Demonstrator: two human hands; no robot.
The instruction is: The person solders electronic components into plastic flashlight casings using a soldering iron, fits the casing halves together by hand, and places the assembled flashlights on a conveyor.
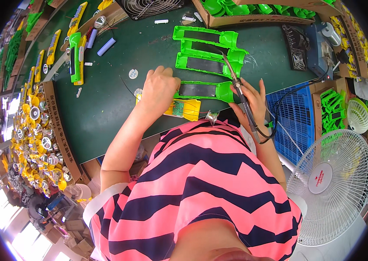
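My right hand [253, 99] holds a soldering iron [242, 96], its tip pointing up and left; my fingers also rest by the wide right end of a green plastic casing [198, 90] with a black panel. Curled closed, my left hand [161, 89] grips the left end of this casing; its fingertips are partly hidden. Just below lies a yellow casing half [191, 109] with a small green circuit board [178, 108] and thin wires. Part of it is behind my left wrist. Beyond, several similar green casings [205, 64] lie in a stacked row on the dark green table [118, 104].
Blue cylindrical cells [106, 47] and yellow-green lamp bodies [76, 58] lie at the left. A carton of yellow lamp parts [64, 130] stands beside the table. At right are a blue soldering station [317, 52], a blue crate [290, 119] and a fan [323, 182].
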